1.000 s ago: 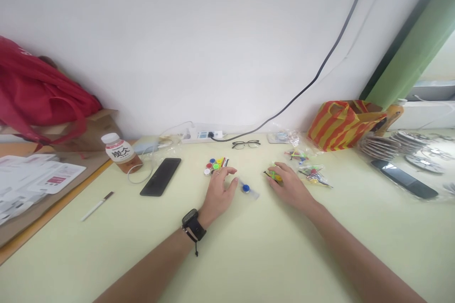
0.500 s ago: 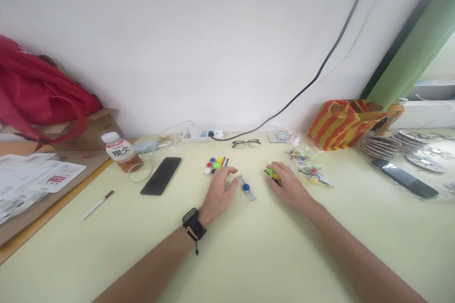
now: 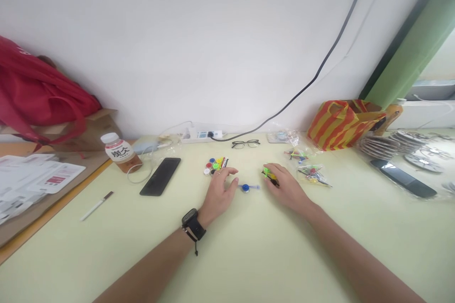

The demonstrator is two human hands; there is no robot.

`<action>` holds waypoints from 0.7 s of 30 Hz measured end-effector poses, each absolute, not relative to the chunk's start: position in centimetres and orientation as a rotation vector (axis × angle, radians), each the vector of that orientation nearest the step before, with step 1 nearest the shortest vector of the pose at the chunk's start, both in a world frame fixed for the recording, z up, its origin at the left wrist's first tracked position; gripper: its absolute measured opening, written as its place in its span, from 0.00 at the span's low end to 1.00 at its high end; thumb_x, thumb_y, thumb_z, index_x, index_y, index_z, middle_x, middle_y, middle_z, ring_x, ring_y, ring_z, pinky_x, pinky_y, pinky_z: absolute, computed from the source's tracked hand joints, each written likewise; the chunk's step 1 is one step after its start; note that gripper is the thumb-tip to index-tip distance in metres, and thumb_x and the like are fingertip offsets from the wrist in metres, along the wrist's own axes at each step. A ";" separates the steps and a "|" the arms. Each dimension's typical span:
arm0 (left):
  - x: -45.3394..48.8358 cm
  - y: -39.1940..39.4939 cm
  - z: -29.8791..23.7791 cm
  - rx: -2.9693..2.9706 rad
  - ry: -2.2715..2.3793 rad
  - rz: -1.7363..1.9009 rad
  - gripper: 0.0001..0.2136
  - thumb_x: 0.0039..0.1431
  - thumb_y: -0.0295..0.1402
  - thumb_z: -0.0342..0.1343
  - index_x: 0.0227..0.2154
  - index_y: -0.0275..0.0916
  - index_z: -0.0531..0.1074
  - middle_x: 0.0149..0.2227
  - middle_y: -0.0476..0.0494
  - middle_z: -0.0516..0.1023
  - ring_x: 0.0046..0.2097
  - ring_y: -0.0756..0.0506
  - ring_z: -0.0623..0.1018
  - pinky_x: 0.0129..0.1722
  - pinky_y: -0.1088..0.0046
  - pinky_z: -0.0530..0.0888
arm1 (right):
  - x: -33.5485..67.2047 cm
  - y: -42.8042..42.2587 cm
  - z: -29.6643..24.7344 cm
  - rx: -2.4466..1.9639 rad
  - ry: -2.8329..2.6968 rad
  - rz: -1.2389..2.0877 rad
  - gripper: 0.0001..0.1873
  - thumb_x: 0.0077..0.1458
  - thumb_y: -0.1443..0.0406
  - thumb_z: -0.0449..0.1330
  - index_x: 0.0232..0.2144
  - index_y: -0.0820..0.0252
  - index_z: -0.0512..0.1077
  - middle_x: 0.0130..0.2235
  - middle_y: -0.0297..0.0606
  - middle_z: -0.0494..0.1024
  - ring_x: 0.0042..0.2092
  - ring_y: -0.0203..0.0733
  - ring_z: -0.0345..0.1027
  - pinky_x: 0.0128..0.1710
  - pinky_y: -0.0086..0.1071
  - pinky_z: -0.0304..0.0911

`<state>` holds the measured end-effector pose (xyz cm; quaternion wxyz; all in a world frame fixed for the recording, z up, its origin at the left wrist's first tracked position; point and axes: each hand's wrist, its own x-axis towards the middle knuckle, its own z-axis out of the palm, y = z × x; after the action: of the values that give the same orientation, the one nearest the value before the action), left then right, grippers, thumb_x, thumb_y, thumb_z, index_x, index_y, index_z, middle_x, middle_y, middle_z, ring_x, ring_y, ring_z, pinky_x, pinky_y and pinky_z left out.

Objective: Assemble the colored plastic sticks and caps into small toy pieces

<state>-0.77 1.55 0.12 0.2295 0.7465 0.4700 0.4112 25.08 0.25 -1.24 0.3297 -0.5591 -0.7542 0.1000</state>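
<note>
My left hand (image 3: 222,191) rests on the table with thumb and index finger apart, holding nothing. Just right of its thumb is a small spinner with a blue round hub (image 3: 245,188); its arms look smeared by motion. Behind the left hand lie several coloured round caps (image 3: 212,165) and thin yellow, red and black sticks (image 3: 223,163), partly covered by the fingers. My right hand (image 3: 284,185) lies loosely curved, fingers apart, beside and partly over small green, yellow and black plastic pieces (image 3: 266,173). It does not grip them visibly.
Bagged colourful parts (image 3: 313,175) lie right of my right hand. Around stand a black phone (image 3: 160,176), a drink bottle (image 3: 122,154), glasses (image 3: 246,144), a power strip (image 3: 199,136), a striped bag (image 3: 341,125), another phone (image 3: 403,178) and a pen (image 3: 96,206).
The blue-hubbed spinner has turned, its arms now lying sideways rather than slanting. Both hands stay in nearly the same place.
</note>
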 end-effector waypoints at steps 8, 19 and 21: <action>-0.6 1.5 0.3 2.024 1.285 1.084 0.10 0.66 0.33 0.54 0.48 0.43 0.74 0.50 0.44 0.78 0.51 0.41 0.76 0.50 0.60 0.72 | 25.0 0.1 -1.1 -1.427 -2.015 0.246 0.18 0.67 0.61 0.51 0.55 0.53 0.72 0.60 0.44 0.73 0.61 0.51 0.67 0.61 0.47 0.64; -0.6 1.5 0.4 2.022 1.257 1.069 0.09 0.66 0.35 0.54 0.46 0.43 0.74 0.48 0.43 0.79 0.49 0.42 0.78 0.50 0.60 0.74 | 24.9 0.1 -1.0 -1.423 -2.032 0.251 0.18 0.67 0.62 0.50 0.54 0.53 0.72 0.60 0.45 0.73 0.61 0.52 0.67 0.61 0.48 0.64; -0.5 1.5 0.4 2.011 1.230 1.084 0.09 0.66 0.35 0.54 0.46 0.43 0.74 0.47 0.43 0.80 0.46 0.42 0.79 0.47 0.61 0.76 | 24.9 0.0 -0.9 -1.424 -2.032 0.246 0.17 0.67 0.62 0.51 0.54 0.53 0.72 0.60 0.45 0.73 0.61 0.52 0.67 0.61 0.49 0.64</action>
<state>-0.49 1.47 0.43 0.2701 0.7463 0.4564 0.4021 24.85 0.05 -0.94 0.3186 -0.5414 -0.7725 0.0934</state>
